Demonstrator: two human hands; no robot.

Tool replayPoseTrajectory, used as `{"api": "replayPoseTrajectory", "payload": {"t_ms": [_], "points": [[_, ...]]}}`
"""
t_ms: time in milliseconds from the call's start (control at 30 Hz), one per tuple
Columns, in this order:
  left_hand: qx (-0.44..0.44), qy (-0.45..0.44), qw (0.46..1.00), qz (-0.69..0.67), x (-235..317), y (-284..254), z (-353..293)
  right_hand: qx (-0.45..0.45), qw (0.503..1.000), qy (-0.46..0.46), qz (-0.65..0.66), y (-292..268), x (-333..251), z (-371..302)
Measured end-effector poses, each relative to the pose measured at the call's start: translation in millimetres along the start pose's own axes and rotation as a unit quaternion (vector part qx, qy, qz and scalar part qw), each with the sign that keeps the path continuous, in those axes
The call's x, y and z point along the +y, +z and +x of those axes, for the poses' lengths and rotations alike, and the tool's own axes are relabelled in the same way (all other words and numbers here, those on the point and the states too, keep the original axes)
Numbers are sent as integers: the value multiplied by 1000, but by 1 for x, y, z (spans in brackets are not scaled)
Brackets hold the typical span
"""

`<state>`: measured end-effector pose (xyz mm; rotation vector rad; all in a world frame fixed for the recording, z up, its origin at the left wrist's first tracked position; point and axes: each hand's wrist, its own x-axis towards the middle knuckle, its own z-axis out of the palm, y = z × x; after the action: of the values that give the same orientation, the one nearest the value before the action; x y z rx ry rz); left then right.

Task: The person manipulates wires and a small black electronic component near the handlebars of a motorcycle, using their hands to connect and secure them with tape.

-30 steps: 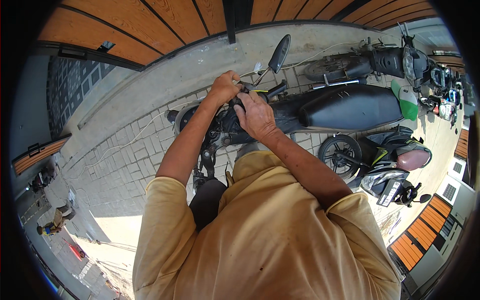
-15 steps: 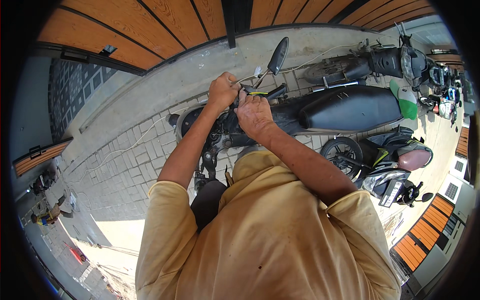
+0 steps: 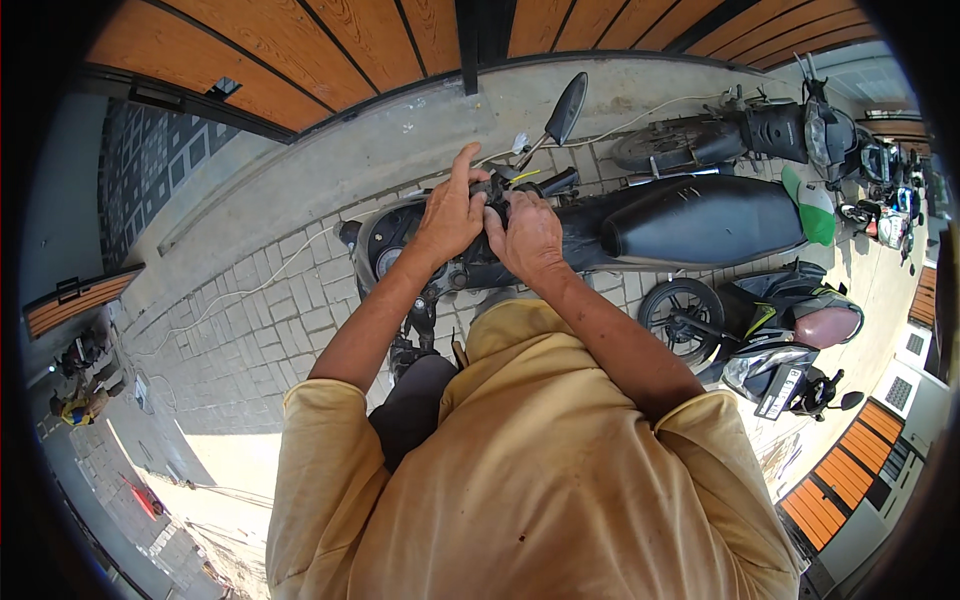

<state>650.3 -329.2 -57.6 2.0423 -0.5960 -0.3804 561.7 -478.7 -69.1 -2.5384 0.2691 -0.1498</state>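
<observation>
I log brick paving [image 3: 270, 290] beneath everything, with a wood-panelled gate [image 3: 350, 50] along the far side. On the paving stands the black motorcycle [image 3: 590, 232], directly ahead of the wearer, front end to the left; a scooter [image 3: 752, 318] is parked near its right-hand rear. The long black seat [image 3: 710, 215] has a green-and-white cap [image 3: 809, 206] at its rear end. The black mirror [image 3: 567, 108] projects toward the gate on its stem. Both hands are at the far handlebar, close together. I find the left hand [image 3: 452, 213] with its index finger raised and the others partly bent; whether it grips anything I cannot tell. The right hand [image 3: 527, 235] has its fingers curled at the controls; a firm hold cannot be confirmed, as the contact is hidden. Just beyond lie the black handlebar grip [image 3: 558, 181] and, smallest, a thin yellow strip [image 3: 525, 175]. In my judgement, the crowded fingers could let a small part slip to the paving, obstruct each other's hold, or strain a fitting if pressed unevenly. Sideways force on the handlebar could also swing it, displacing the work.
</observation>
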Motion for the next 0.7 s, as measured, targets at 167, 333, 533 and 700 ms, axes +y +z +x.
{"api": "replayPoseTrajectory", "payload": {"t_ms": [167, 333, 533, 700], "points": [[-2, -39, 999, -22, -2, 1, -8, -136, 976, 164, 39, -19, -21, 7], [-23, -56, 997, -50, -3, -1, -3, 37, 992, 117, 6, 28, -6, 5], [-1, -40, 999, 4, 1, -3, -12, -115, 961, 209, 138, 9, -8, 22], [0, -35, 999, 34, 6, 2, -8, -75, 915, 245, 310, 22, 19, 31]]}}
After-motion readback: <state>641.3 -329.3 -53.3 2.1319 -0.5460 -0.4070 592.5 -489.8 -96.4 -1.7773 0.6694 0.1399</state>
